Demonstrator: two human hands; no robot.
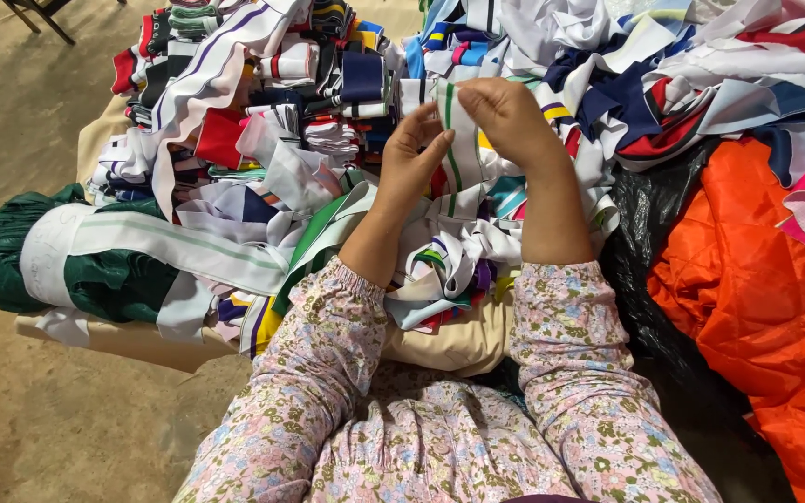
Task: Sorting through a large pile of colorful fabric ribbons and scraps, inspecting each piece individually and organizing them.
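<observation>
**Both hands pinching a white strip with a green stripe, held upright over the scrap heap**

Head view, looking down over the person's lap. Sleeves were pink floral, forearms raised toward the heap.

Left hand (pixel 409 158): thumb and fingers closed in a pinch on the left edge of a white fabric strip with a green stripe (pixel 458 140). Right hand (pixel 512 116): fingers curled over and closed on the strip's top right corner, slightly higher than the left. Both grips were shut on the same piece; neither hand held anything else that could be seen.

Position of the strip: between the two hands, lifted a little above the pile of fabric offcuts (pixel 328 140) in white, navy, red and green. Its long axis ran roughly vertical in the picture, away from the body at the top and toward the lap at the bottom; the green stripe followed that axis. The lower end trailed down into the loose scraps (pixel 449 270) near the wrists, so where it ended could not be told.

The strip lay just right of the left fingertips and just below-left of the right ones; both hands were equally close, touching it.

Surroundings: a rolled green cloth wrapped with a white band (pixel 95 265) lay at left, an orange fabric (pixel 757 307) on black plastic sheeting (pixel 649 279) at right, bare floor (pixel 20 121) beyond.
</observation>
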